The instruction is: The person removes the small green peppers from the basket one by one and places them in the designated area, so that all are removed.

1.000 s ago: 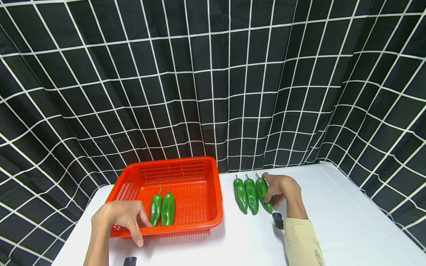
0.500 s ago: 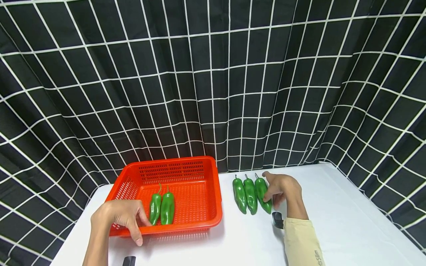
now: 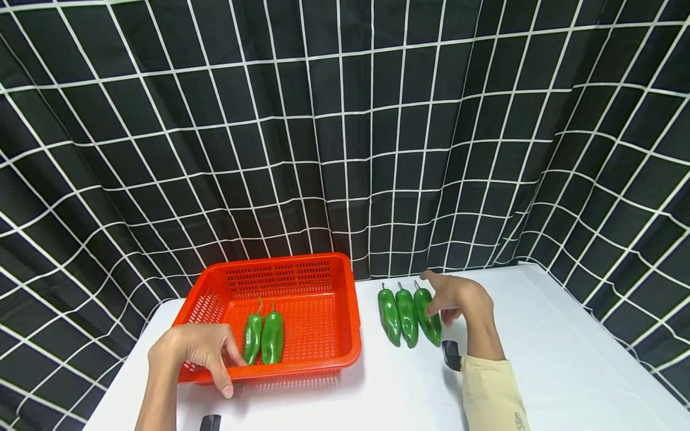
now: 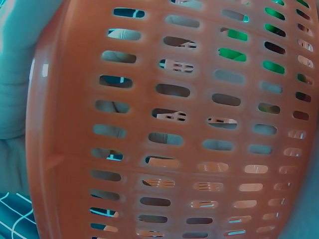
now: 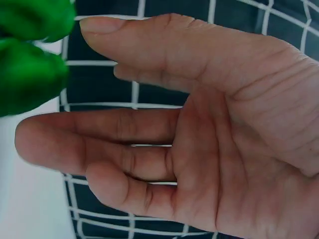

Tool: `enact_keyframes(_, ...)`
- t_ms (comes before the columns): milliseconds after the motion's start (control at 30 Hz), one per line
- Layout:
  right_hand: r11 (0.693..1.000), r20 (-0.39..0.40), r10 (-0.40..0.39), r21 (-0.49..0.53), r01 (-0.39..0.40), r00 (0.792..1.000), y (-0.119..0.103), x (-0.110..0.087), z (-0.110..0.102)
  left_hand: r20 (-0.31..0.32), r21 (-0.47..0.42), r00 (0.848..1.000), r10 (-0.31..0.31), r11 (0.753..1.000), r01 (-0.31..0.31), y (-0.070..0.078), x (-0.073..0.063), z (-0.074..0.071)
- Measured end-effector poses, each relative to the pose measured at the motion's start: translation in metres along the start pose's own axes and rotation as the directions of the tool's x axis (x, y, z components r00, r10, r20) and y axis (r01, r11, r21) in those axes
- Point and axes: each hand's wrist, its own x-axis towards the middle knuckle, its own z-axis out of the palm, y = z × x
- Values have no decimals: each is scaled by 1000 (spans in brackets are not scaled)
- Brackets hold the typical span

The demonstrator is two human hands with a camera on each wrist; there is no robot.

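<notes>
My left hand (image 3: pixel 196 350) grips the near-left rim of a red plastic basket (image 3: pixel 293 372), thumb outside and fingers inside. The left wrist view shows the slotted basket wall (image 4: pixel 189 104) up close. Two glossy green peppers (image 3: pixel 272 338) lie side by side in the basket, stems away from me. To its right, three more green peppers lie in a row on the table: a left one (image 3: pixel 389 316), a middle one (image 3: pixel 406 317) and a right one (image 3: pixel 423 302). Over the right one's edge hovers my right hand (image 3: pixel 460 299), fingers extended, holding nothing; the right wrist view shows its bare palm (image 5: pixel 199 149).
A white-covered table (image 3: pixel 560 353) carries everything. Behind it and along both sides hangs a black curtain (image 3: pixel 356 143) with a white grid. A black wrist device (image 3: pixel 451 354) sits at my right wrist, by the beige sleeve (image 3: pixel 490 389).
My right hand has let go of the right-hand pepper and risen slightly up and to the right, its fingers spreading. The left hand, basket and peppers stay where they were.
</notes>
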Motion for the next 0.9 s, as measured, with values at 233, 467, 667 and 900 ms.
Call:
enact_keyframes(233, 986, -28, -144, -88, 141, 989, -34, -12, 7, -3, -2, 1000, -25, 1000, 25, 3, 0, 0)
enact_keyframes(467, 930, 19, -355, -96, 355, 935, -69, -15, 21, -12, 5, 1000, -24, 1000, 24, 2, -2, 1)
enact_keyframes(667, 823, 31, -558, -109, 557, 830, -91, -15, 33, 2, -1, 1000, 2, 1000, -2, 1, -1, 1)
enact_keyframes(900, 792, -21, -594, -193, 579, 804, -109, -19, 46, 25, -17, 999, 28, 999, -27, 1, -1, -1)
